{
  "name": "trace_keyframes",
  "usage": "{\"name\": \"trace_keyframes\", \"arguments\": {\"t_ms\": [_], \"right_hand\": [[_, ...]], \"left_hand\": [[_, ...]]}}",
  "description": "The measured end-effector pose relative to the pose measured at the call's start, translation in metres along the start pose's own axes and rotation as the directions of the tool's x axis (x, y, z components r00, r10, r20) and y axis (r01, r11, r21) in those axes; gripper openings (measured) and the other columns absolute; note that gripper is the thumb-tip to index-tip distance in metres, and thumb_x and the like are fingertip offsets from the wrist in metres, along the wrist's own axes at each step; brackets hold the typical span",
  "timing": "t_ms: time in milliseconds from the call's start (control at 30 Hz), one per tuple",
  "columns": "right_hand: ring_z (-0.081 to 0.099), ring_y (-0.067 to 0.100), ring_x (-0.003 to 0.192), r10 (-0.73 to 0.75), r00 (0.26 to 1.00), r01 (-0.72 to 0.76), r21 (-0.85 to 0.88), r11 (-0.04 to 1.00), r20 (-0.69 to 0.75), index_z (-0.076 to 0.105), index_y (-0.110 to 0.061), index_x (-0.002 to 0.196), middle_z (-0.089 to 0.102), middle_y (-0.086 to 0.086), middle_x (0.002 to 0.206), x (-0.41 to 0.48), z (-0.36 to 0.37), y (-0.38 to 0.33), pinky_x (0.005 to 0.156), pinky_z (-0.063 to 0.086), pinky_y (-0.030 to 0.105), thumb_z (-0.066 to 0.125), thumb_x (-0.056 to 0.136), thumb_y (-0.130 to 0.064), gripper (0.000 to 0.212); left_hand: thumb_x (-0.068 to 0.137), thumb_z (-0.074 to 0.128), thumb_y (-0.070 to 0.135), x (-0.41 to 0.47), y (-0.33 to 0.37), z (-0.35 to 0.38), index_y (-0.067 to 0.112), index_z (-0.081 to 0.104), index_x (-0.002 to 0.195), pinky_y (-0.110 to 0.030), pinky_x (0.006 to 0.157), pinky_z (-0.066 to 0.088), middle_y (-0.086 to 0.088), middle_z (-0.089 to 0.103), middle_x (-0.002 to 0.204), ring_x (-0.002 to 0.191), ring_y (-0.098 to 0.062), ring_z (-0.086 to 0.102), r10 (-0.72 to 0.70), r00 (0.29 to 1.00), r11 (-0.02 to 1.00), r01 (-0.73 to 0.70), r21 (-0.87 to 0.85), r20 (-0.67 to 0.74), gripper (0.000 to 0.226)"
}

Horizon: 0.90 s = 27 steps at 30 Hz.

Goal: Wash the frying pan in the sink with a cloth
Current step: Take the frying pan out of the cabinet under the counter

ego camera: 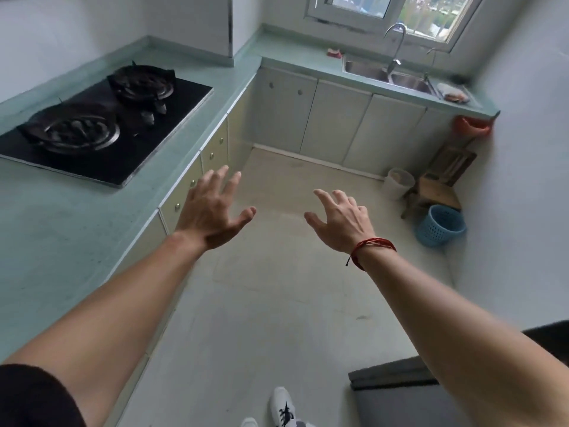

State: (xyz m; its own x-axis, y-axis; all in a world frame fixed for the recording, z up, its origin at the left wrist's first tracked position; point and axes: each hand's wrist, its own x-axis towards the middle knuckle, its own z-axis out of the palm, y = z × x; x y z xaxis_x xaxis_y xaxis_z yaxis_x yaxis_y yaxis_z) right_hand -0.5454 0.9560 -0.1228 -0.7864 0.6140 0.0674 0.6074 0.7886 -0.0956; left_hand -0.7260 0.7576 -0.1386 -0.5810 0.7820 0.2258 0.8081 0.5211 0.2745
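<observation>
Fingers of both the left hand (pixel 212 211) and the right hand (pixel 341 221) are spread wide, empty, held out over the floor (pixel 277 288). Green worktop (pixel 61 235) carries a hob (pixel 101 124); the sink (pixel 391 73) lies far ahead beneath the window (pixel 400 10). No frying pan shows.

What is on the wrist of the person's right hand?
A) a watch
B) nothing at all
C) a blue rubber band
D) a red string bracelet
D: a red string bracelet is wrapped around the wrist just behind the right hand, with a loose end hanging down; the left hand has a bare wrist.
</observation>
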Motion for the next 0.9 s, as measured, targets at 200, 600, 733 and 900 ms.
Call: {"name": "trace_keyframes", "arguments": {"t_ms": [200, 600, 733, 900], "right_hand": [[0.033, 0.032, 0.135, -0.175, 0.984, 0.174, 0.039, 0.984, 0.031, 0.020, -0.035, 0.151, 0.028, 0.015, 0.154, 0.077, 0.030, -0.050, 0.102, 0.031, 0.045, 0.038, 0.092, -0.062, 0.068], [0.035, 0.033, 0.133, -0.625, 0.777, 0.614, 0.126, 0.779, 0.079, 0.021, -0.033, 0.150, 0.028, 0.014, 0.153, 0.240, 0.105, -0.183, 0.102, 0.034, 0.047, 0.041, 0.091, -0.061, 0.068], [0.035, 0.033, 0.132, -0.734, 0.670, 0.714, 0.176, 0.678, 0.108, 0.024, -0.033, 0.150, 0.029, 0.014, 0.152, 0.251, 0.131, -0.223, 0.101, 0.035, 0.048, 0.042, 0.091, -0.059, 0.067], [0.035, 0.032, 0.132, -0.820, 0.544, 0.799, 0.191, 0.571, 0.176, 0.022, -0.034, 0.149, 0.028, 0.014, 0.152, 0.230, 0.159, -0.257, 0.101, 0.035, 0.048, 0.041, 0.090, -0.060, 0.067]], "left_hand": [[0.079, 0.026, 0.073, 0.022, -0.053, 0.006, 0.018, 0.032, 0.152, -0.053, 0.111, 0.028, -0.013, 0.024, 0.159, 0.145, -0.034, 0.019, -0.172, 0.985, 0.985, 0.172, -0.003, -0.027, 0.092], [0.082, 0.028, 0.071, 0.009, -0.162, 0.016, 0.017, 0.039, 0.149, -0.053, 0.108, 0.033, -0.013, 0.027, 0.156, 0.141, -0.036, 0.024, -0.713, 0.684, 0.686, 0.726, 0.047, -0.155, 0.087], [0.082, 0.034, 0.068, -0.028, -0.171, 0.025, 0.015, 0.049, 0.142, -0.057, 0.099, 0.042, -0.017, 0.037, 0.149, 0.134, -0.041, 0.035, -0.819, 0.543, 0.540, 0.839, 0.069, -0.186, 0.082], [0.081, 0.037, 0.068, -0.077, -0.167, 0.036, 0.016, 0.052, 0.140, -0.059, 0.096, 0.044, -0.017, 0.040, 0.147, 0.131, -0.043, 0.039, -0.900, 0.385, 0.375, 0.923, 0.084, -0.205, 0.080]]}}
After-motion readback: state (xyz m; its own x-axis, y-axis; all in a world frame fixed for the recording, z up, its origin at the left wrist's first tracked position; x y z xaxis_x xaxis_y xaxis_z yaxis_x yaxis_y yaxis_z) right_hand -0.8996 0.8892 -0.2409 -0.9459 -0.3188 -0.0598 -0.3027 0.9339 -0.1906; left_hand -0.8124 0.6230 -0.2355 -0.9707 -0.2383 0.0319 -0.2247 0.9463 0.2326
